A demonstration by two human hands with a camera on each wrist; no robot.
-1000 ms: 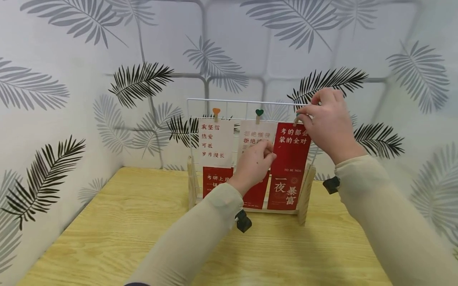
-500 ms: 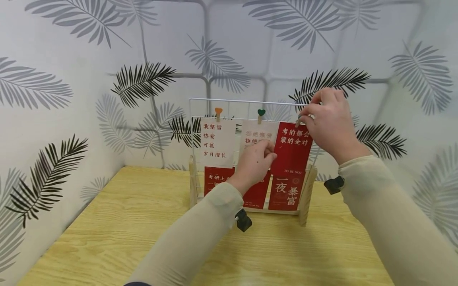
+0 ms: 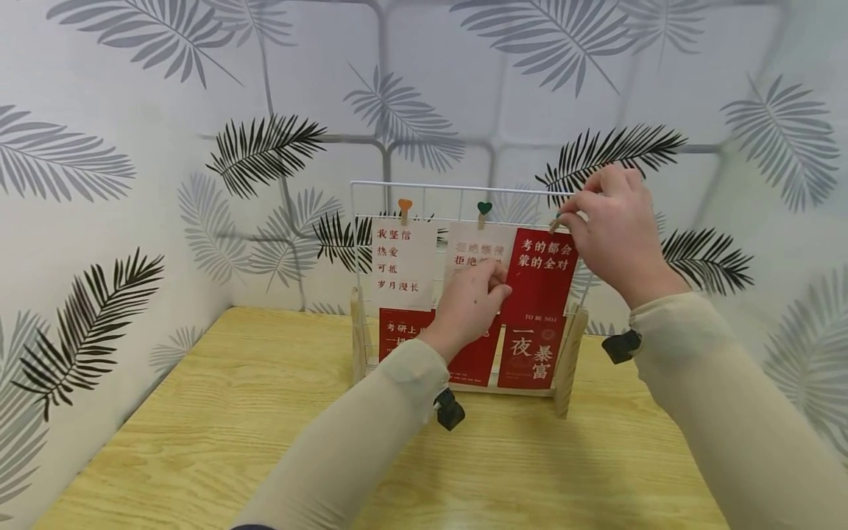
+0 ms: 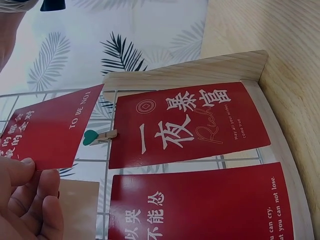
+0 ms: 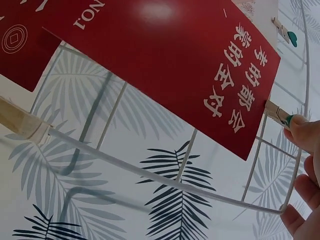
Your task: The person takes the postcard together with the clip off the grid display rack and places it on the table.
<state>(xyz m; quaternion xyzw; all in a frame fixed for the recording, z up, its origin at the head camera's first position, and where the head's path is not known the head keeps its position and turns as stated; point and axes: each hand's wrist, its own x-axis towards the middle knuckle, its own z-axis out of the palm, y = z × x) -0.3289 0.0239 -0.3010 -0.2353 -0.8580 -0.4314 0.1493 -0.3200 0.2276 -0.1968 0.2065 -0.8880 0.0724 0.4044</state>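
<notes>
In the head view my left hand (image 3: 467, 303) pinches the left edge of a red card (image 3: 542, 283) with white writing, at the upper right of a white wire grid. The left wrist view has my thumb on that card's face (image 4: 55, 131), its lower end standing off the grid. My right hand (image 3: 617, 232) pinches a small wooden clothespin (image 5: 276, 113) with a green heart. The clothespin's tip is at the card's top edge; whether it bites the card or wire I cannot tell. Below hangs another red card (image 4: 185, 125), held by a green-heart clothespin (image 4: 100, 137).
The grid stands in a wooden base (image 3: 571, 368) on a wood-grain table (image 3: 199, 412). A white card (image 3: 403, 261) hangs under an orange-heart clothespin (image 3: 405, 212). A green-heart clothespin (image 3: 483, 215) tops a pale card partly hidden by my left hand. Leaf-patterned wall (image 3: 424, 66) stands behind.
My right hand has shifted slightly right, and the clothespin it holds now tilts more. The left hand keeps nearly the same place on the red card.
</notes>
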